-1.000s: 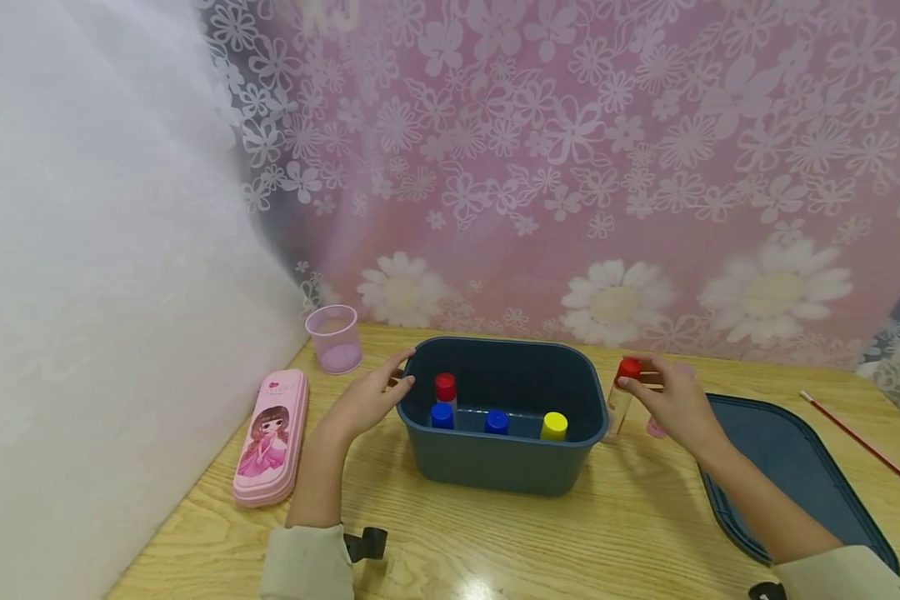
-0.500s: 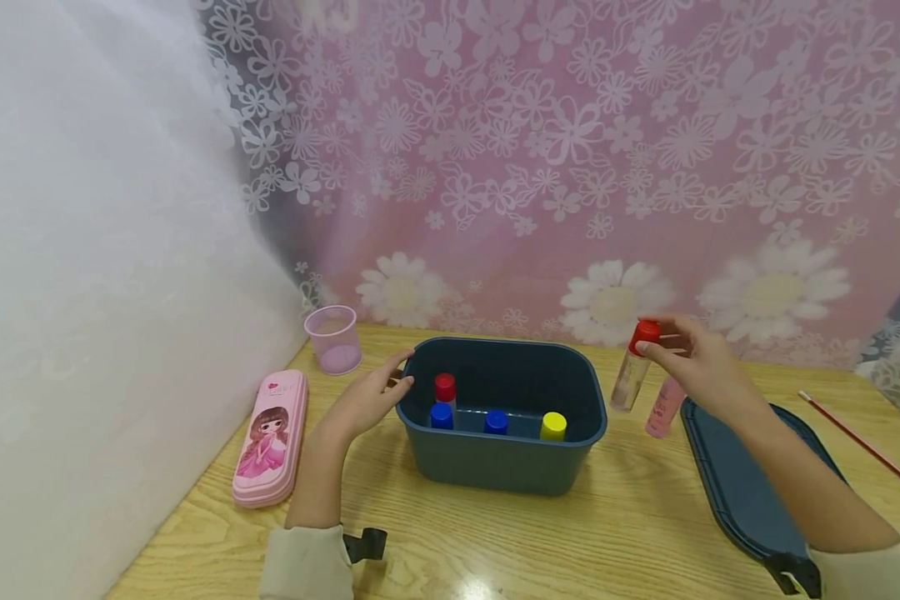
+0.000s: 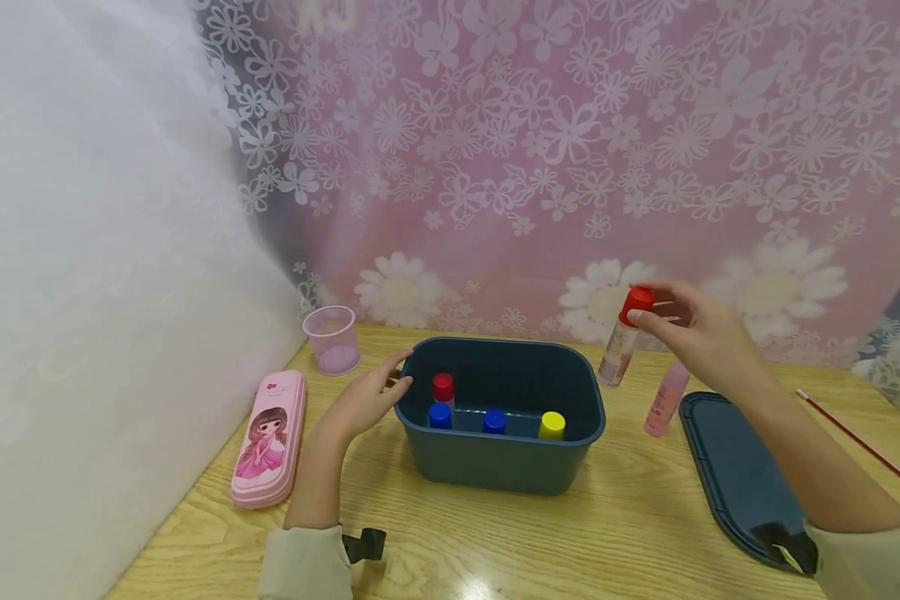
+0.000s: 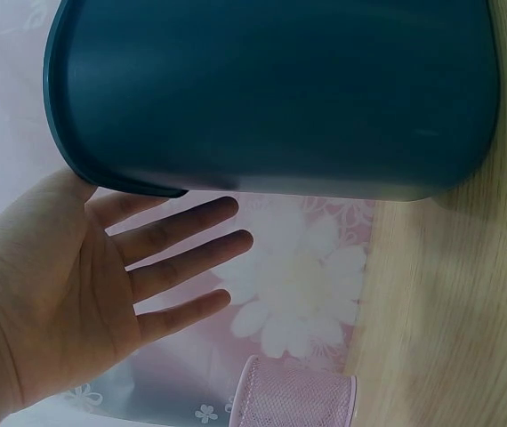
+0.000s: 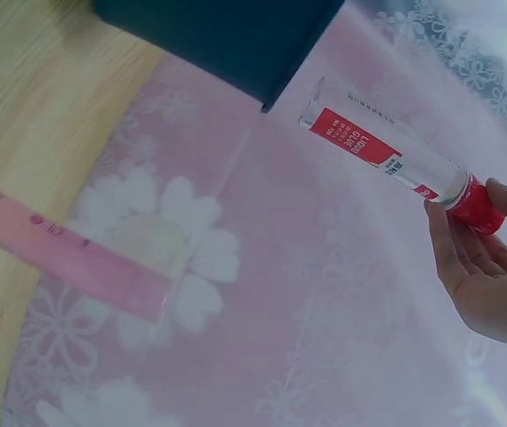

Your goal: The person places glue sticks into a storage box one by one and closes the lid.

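A dark blue-green plastic bin stands on the table in the head view, with several capped items inside: a red cap, blue caps and a yellow cap. My left hand touches the bin's left rim; in the left wrist view its fingers are straight and spread, the thumb hidden. To the right of the bin, my right hand pinches a clear liquid glue bottle by its red cap, holding it raised and tilted. The right wrist view shows its red label.
A pink tube-shaped bottle stands right of the bin. Beyond it lie a dark lid, partly under my right forearm, and a red pencil. At left are a pink pencil case and a pink mesh cup.
My right hand has lifted the glue bottle from beside the bin, first rightward, then up and slightly back left. The pink bottle has come into fuller view. My left hand stays at the rim.
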Motion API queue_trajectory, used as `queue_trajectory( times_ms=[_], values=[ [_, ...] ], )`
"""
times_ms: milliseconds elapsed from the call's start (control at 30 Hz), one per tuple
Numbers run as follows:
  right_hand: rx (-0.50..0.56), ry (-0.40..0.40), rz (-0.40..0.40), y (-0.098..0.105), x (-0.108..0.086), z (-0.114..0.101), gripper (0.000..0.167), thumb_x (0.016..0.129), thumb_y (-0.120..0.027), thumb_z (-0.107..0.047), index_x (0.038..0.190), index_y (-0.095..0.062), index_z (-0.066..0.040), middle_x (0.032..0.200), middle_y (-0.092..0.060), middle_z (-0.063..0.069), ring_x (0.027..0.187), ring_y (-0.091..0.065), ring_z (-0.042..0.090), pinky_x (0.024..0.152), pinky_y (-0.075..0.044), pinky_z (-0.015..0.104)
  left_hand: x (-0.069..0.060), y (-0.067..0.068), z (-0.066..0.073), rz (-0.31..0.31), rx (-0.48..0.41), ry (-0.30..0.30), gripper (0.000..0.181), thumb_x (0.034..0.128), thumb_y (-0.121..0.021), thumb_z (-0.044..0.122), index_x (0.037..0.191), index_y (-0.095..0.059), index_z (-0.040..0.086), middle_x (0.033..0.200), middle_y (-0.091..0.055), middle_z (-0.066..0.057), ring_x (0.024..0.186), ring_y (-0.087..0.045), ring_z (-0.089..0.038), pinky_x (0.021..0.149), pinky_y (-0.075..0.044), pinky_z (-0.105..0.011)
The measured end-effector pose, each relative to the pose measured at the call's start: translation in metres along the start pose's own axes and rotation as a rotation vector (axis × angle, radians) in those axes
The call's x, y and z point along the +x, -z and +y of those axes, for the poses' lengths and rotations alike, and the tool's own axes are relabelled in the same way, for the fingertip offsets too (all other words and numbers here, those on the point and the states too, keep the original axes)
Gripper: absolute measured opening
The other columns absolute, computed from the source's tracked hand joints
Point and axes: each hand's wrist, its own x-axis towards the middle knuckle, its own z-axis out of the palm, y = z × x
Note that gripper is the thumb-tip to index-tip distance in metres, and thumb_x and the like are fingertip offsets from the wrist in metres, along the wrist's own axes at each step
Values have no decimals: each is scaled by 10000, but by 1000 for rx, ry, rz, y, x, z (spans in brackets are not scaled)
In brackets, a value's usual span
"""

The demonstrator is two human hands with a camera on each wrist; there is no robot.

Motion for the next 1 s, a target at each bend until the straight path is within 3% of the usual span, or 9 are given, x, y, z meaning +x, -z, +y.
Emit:
queue_trajectory(
  times_ms=[333,700,1000],
  values=[
    [46,34,-17,-19,16,-24,412,908,-595,-236,1261,-525,-36,1079,-594,164,931,-583,301,646,-442,145,1,0,-2,1,1,-13,500,970,-447,341,1435,-318,208,1265,-522,-131,1114,-517,-269,900,-406,-498],
    [132,88,-34,-55,31,-32,361,894,-616,-172,1217,-548,-26,1023,-618,142,872,-614,276,665,-485,179,1,-1,-2,6,-4,-29,484,978,-436,314,1433,-320,198,1238,-543,-137,1125,-513,-272,919,-388,-503],
    [225,63,-90,-84,37,-35,363,894,-616,-160,1227,-539,-39,1043,-605,147,894,-596,278,754,-511,390,1,-1,0,10,2,-13,472,981,-422,311,1430,-326,204,1237,-543,-138,1126,-510,-282,916,-390,-503]
  ],
)
